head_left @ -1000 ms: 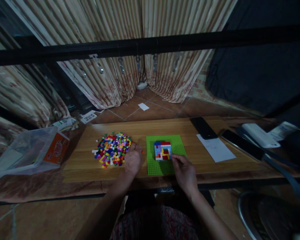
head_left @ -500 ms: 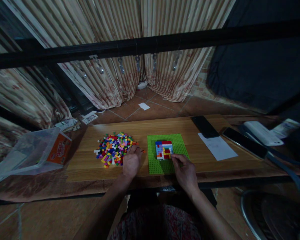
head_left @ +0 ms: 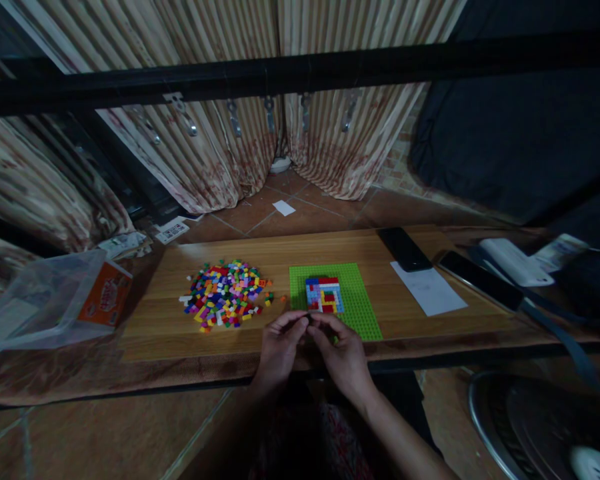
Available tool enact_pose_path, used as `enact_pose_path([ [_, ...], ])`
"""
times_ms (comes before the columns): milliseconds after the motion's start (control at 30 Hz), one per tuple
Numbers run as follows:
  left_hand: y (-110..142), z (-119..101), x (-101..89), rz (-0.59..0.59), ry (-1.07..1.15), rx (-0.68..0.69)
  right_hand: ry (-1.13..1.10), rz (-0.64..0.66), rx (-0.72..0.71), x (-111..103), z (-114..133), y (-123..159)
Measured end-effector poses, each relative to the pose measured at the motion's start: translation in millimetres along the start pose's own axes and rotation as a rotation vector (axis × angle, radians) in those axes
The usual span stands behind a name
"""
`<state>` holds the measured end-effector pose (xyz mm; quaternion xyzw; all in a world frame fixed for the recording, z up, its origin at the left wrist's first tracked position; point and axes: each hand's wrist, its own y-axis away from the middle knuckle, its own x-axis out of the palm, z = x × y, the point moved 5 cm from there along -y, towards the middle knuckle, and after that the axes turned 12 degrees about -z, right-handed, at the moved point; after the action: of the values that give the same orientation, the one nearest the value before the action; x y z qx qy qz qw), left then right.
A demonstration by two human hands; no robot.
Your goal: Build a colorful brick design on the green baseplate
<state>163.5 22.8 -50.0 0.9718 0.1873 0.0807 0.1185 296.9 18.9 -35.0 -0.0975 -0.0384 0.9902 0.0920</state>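
Observation:
My left hand (head_left: 279, 343) and my right hand (head_left: 344, 350) meet at the near edge of the green baseplate (head_left: 363, 303). Both are closed in a pinch, fingertips together, around a small dark piece that is mostly hidden; it looks like a toy brick. Just beyond the fingers, a square build of multicoloured toy bricks (head_left: 325, 293) sits on the baseplate, with red, blue, white and yellow on top. To the left lies a heap of loose toy bricks (head_left: 225, 293), with a few strays towards the baseplate.
A wooden board (head_left: 280, 250) lies under everything. A clear plastic box (head_left: 45, 300) with an orange label stands at the left. On the right are a black phone (head_left: 405, 249), white paper (head_left: 430, 291), a second phone (head_left: 480, 280) and a strap (head_left: 575, 347).
My left hand has moved right, away from the brick heap, and my right hand has drawn back from the build. Their fingertips now meet. The view has shifted slightly.

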Motion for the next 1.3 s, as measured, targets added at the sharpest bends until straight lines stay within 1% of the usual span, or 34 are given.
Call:
enact_pose_path([
  [67, 5.5, 6.1, 5.0, -0.009, 0.043, -0.046, -0.010, -0.020, 0.029, -2.7, -5.6, 0.2],
  [133, 6.6, 9.7, 9.9, -0.001, 0.038, -0.073, 0.002, -0.027, 0.039, -7.5, -11.2, -2.7],
  [233, 3.6, 10.7, 17.0, 0.031, -0.003, -0.060, 0.032, -0.024, 0.012, -15.7, -15.6, -12.1],
  [267, 1.8, 9.9, 18.5, 0.034, -0.021, -0.028, 0.048, -0.029, -0.013, -18.6, -15.8, -16.7],
  [333, -3.1, 6.7, 19.1, 0.016, -0.083, 0.077, 0.099, -0.053, -0.086, -24.3, -15.0, -27.8],
  [433, -13.3, 1.4, 15.2, -0.066, -0.225, 0.244, 0.213, -0.093, -0.195, -29.5, -15.7, -45.5],
  [500, -21.7, -0.5, 13.1, -0.117, -0.335, 0.290, 0.281, -0.094, -0.250, -29.0, -18.4, -54.8],
  [567, -29.4, -2.8, 14.0, -0.138, -0.432, 0.312, 0.327, -0.081, -0.285, -26.2, -21.7, -60.8],
  [767, -40.6, -7.9, 27.1, -0.113, -0.567, 0.340, 0.351, -0.065, -0.281, -19.7, -26.7, -68.8],
  [933, -45.2, -4.4, 33.4, -0.097, -0.597, 0.339, 0.322, -0.056, -0.261, -18.6, -24.3, -72.8],
  [1100, -47.0, -6.6, 37.6, -0.120, -0.665, 0.298, 0.319, -0.051, -0.257, -15.3, -20.3, -72.9],
  [1233, -48.1, -8.2, 40.4, -0.154, -0.711, 0.286, 0.330, -0.088, -0.275, -14.5, -17.8, -70.2],
  [1300, -48.4, -7.0, 41.2, -0.154, -0.702, 0.268, 0.327, -0.103, -0.256, -15.1, -19.5, -68.9],
])
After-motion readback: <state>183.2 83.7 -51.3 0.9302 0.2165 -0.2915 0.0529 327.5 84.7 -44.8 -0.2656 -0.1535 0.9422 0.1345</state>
